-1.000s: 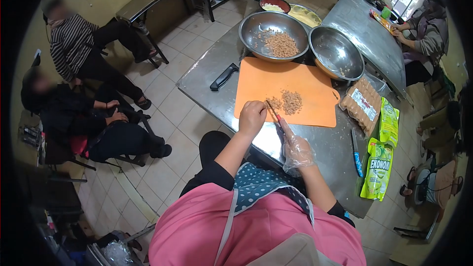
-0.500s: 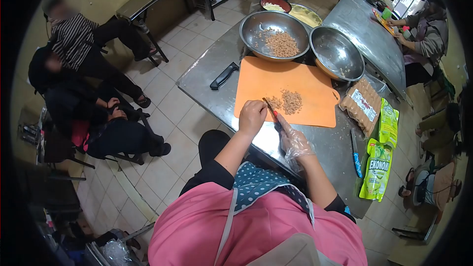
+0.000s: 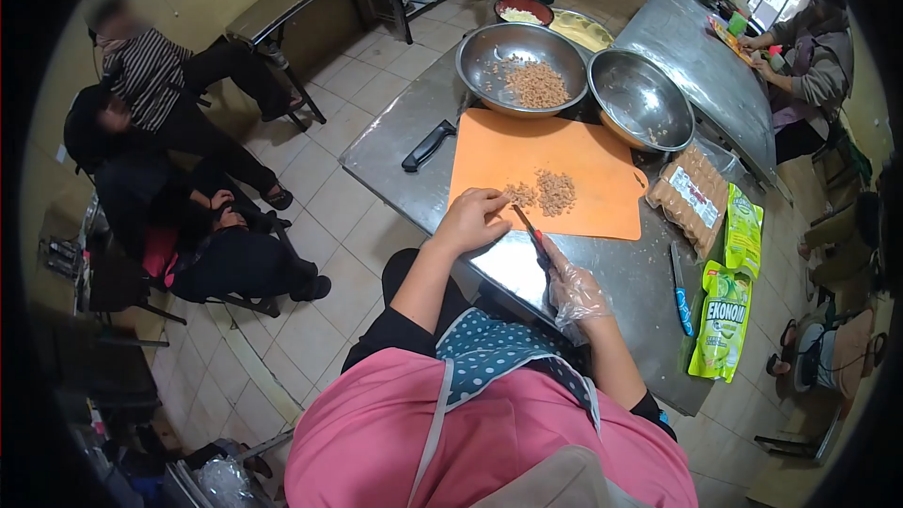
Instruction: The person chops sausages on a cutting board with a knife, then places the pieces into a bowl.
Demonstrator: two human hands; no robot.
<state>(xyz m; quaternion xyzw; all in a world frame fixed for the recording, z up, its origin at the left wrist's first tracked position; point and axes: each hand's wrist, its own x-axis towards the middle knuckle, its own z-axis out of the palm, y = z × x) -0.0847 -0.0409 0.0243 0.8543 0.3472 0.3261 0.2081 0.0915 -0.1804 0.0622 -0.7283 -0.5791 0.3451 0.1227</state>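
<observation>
In my right hand [image 3: 576, 293], which wears a clear plastic glove, is a knife [image 3: 530, 229] with a red and black handle, its blade pointing up and left over the near edge of the orange cutting board [image 3: 593, 160]. My bare left hand [image 3: 473, 219] rests at the board's near left edge with its fingers partly spread, close to the blade tip; whether a bit of food lies under its fingertips is too small to tell. Chopped brown pieces [image 3: 555, 193] lie on the board just beyond the knife.
Behind the board stand a steel bowl [image 3: 480, 71] of chopped pieces and a second steel bowl [image 3: 640, 94]. A black-handled knife [image 3: 429, 146] lies left. Packed sausages [image 3: 689, 198], a blue-handled knife [image 3: 681, 296] and green pouches [image 3: 722, 320] lie right. People sit left; others stand or work beyond.
My left hand has moved left and its fingers have spread from a closed shape. My right hand has drawn back slightly toward me and to the right with the knife.
</observation>
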